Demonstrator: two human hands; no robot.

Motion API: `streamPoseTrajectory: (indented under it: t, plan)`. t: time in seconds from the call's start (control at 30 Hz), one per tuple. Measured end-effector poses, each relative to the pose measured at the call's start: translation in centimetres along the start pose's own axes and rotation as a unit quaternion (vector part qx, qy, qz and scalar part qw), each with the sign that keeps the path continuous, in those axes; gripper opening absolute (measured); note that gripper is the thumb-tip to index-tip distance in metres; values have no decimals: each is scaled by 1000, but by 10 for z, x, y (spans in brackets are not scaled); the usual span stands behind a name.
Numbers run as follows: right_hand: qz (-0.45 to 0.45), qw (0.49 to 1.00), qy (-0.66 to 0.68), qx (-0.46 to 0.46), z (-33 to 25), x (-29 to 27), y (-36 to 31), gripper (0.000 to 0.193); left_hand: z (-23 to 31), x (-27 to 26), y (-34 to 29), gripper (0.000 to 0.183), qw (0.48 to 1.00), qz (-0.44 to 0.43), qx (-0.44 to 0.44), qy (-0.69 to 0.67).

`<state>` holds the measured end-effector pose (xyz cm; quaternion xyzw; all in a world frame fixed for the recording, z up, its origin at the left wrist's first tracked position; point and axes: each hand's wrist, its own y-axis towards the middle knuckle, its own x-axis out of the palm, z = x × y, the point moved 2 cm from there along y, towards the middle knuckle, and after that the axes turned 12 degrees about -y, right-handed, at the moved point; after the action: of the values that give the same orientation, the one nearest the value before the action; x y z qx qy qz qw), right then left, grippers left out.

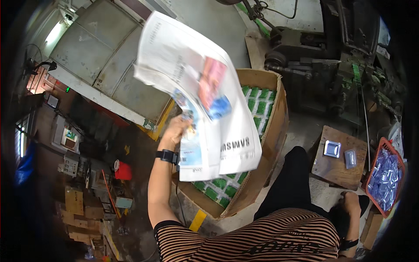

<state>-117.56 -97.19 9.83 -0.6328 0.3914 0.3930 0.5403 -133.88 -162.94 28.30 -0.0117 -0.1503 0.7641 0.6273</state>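
My left hand [176, 129], wearing a black wristband, is closed on the edge of a large newspaper sheet [235, 131]. The paper is white, with a blurred pink and blue picture, and it is raised and bent over a big cardboard box [273, 153]. Rows of small green-and-clear packs [262, 107] fill the box; the paper hides the middle of them. At the lower right, my right hand [350, 203] is curled low beside my dark trouser leg. Whether it grips anything is hidden.
A wooden board [340, 170] at the right carries two small clear plastic trays [332, 149]. Next to it stands a red basket [371, 183] full of clear plastic pieces. Dark machinery [314, 56] rises behind. A grey metal cabinet [100, 48] is at the far left.
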Motion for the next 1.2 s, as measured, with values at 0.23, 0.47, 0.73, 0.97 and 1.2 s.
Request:
streamPoseTrajectory:
  t: [0.23,0.47,0.73,0.97,1.2]
  plan:
    - [-27,999,1,-22,-22,3,23,28,-59,-18,7,32,974,-95,-156,130]
    - [-81,997,-9,-5,-25,17,26,31,-76,-42,33,33,909,-126,-164,362]
    - [-92,996,-6,-10,-7,53,26,27,-105,-51,49,34,888,-103,-192,406]
    - [-67,998,15,-7,-9,59,26,27,-85,-29,41,37,902,-78,-128,405]
    - [-122,993,4,1,-13,54,23,23,-60,-35,2,53,921,-130,-211,300]
